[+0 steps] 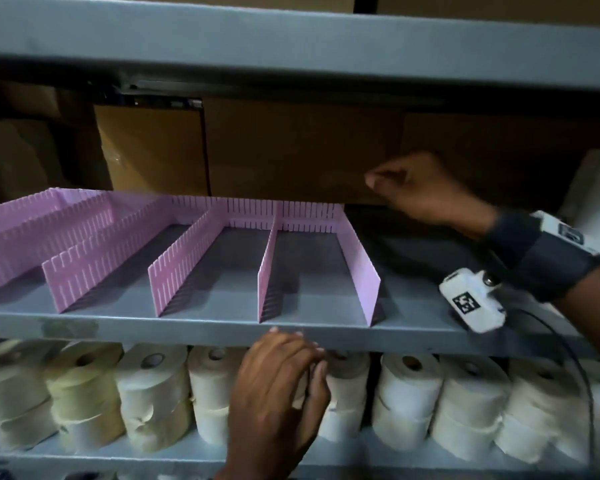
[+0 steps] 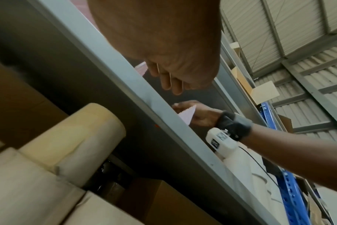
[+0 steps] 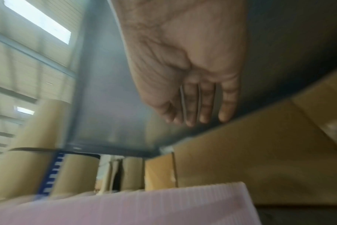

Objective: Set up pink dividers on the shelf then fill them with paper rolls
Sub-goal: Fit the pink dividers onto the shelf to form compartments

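Observation:
Pink slotted dividers point(image 1: 194, 244) stand on the grey middle shelf point(image 1: 187, 327) and form several open-fronted bays with nothing in them. The rightmost divider point(image 1: 361, 268) ends the row. Cream paper rolls point(image 1: 409, 393) are stacked two high on the shelf below. My left hand point(image 1: 305, 358) is in front of those rolls just under the shelf edge, its fingers loosely bent with nothing in them point(image 2: 171, 80). My right hand point(image 1: 395, 188) hovers above the shelf's bare right part near the back. Its palm is open and holds nothing point(image 3: 194, 106).
Brown cardboard boxes point(image 1: 291, 150) fill the back of the middle shelf behind the dividers. Another grey shelf point(image 1: 291, 39) hangs low overhead. A white bundle point(image 1: 593, 188) sits at the far right. A cable point(image 1: 568, 348) trails from my right wrist camera.

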Motion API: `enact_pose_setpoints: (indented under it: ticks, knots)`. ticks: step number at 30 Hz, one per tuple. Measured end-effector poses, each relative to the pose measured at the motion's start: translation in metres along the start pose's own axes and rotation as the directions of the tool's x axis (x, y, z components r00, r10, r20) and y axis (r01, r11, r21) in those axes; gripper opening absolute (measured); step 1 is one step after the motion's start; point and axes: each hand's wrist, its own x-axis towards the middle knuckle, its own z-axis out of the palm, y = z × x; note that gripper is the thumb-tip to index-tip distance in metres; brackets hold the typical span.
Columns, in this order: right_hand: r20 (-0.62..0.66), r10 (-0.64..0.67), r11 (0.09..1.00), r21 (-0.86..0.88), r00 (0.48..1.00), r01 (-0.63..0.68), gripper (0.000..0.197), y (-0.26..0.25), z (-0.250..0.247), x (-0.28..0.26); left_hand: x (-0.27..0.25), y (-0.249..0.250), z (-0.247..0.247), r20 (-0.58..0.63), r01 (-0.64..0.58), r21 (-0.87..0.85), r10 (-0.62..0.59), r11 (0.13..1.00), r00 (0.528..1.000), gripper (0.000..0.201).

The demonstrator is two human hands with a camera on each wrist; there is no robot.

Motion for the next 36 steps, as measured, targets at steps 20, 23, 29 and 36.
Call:
enact_pose_setpoints:
  ticks: [20,23,29,36]
  knots:
    - [-0.64,-0.04,0.923,-0.317,0.768,-0.216,0.036,-0.03,0.149,-0.226,-0.025,-0.048,-0.034,0.06,0.133,0.226,-0.15,0.965,0.987,0.046]
    - [-0.746,0.032,0.94,-0.204,0.665,-0.274,0.023,-0.035,0.15,-0.208,-0.003,-0.047,-0.031,-0.028,0.212,0.178,-0.211,0.961,0.977,0.031]
    - [-0.782,0.067,0.94,-0.159,0.619,-0.303,0.015,-0.04,0.152,-0.198,0.009,-0.046,-0.026,-0.043,0.267,0.155,-0.264,0.951,0.964,0.019]
    - [-0.805,0.049,0.948,-0.148,0.591,-0.28,0.017,-0.034,0.156,-0.195,0.009,-0.049,-0.023,-0.055,0.265,0.176,-0.259,0.948,0.964,0.019]
